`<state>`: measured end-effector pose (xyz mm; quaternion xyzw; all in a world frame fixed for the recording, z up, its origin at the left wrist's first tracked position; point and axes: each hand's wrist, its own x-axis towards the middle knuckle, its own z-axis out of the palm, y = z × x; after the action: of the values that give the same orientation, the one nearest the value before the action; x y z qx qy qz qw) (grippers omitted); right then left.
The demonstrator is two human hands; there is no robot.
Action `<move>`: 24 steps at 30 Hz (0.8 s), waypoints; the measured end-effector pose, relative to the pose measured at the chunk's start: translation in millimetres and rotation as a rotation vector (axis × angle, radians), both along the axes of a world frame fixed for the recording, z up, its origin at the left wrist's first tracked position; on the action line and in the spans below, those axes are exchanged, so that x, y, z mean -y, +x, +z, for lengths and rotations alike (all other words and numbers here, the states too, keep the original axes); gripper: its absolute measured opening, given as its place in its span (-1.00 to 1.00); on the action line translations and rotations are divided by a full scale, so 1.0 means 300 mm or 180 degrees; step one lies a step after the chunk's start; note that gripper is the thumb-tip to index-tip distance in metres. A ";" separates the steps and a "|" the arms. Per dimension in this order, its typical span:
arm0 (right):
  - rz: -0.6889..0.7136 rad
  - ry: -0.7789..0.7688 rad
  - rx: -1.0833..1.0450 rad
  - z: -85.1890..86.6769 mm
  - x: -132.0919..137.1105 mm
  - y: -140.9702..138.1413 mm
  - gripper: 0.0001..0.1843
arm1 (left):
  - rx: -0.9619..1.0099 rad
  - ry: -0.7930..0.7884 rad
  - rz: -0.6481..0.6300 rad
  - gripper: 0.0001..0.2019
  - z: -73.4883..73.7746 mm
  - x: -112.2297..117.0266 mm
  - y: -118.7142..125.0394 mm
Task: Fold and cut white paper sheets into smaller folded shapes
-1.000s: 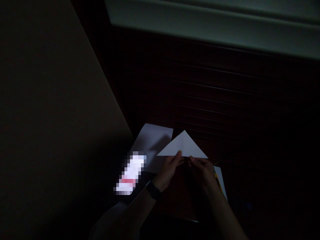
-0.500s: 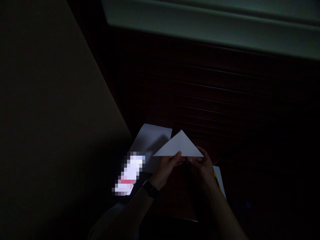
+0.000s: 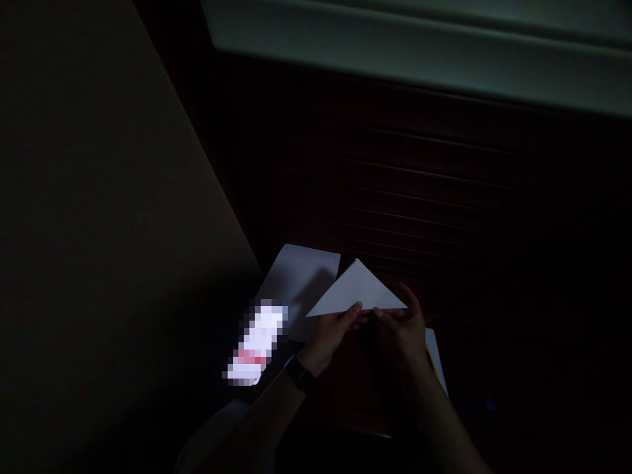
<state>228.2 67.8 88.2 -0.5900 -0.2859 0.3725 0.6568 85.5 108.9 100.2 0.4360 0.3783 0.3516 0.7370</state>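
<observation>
In dim light I hold a white paper folded into a triangle (image 3: 356, 289), its point facing away from me. My left hand (image 3: 330, 334), with a dark watch on the wrist, pinches the long near edge close to its middle. My right hand (image 3: 401, 328) pinches the same edge just to the right, with its other fingers raised behind the triangle's right corner.
A flat white sheet (image 3: 299, 280) lies on the dark wooden table (image 3: 469, 217) behind the left hand. A bright blurred object (image 3: 257, 345) sits to the left. Another white sheet with a yellow thing (image 3: 434, 362) lies under my right forearm. A pale wall (image 3: 99, 230) rises on the left.
The triangle shifted slightly left and back. My right hand's fingers have spread and risen behind the right corner; both hands keep their pinch on the near edge.
</observation>
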 end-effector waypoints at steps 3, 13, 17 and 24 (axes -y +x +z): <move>0.0125 -0.0132 0.0030 0.016 0.007 0.019 -0.06 | -0.0043 -0.0015 -0.0035 -0.61 0.005 -0.006 -0.005; 0.0096 -0.0029 0.0186 0.054 0.010 0.097 -0.26 | -0.0174 0.0032 0.0085 -0.61 0.016 -0.037 -0.028; 0.0094 0.0075 0.0337 0.056 0.013 0.129 -0.29 | -0.0207 0.0054 0.0162 -0.61 0.019 -0.045 -0.036; -0.0325 0.0221 0.0086 0.052 0.017 0.187 -0.35 | -0.0325 0.0157 0.0423 -0.67 0.058 -0.067 -0.060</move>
<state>284.3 62.8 103.9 -0.5856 -0.2770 0.3204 0.6911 67.5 129.1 117.7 0.4454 0.4347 0.3862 0.6808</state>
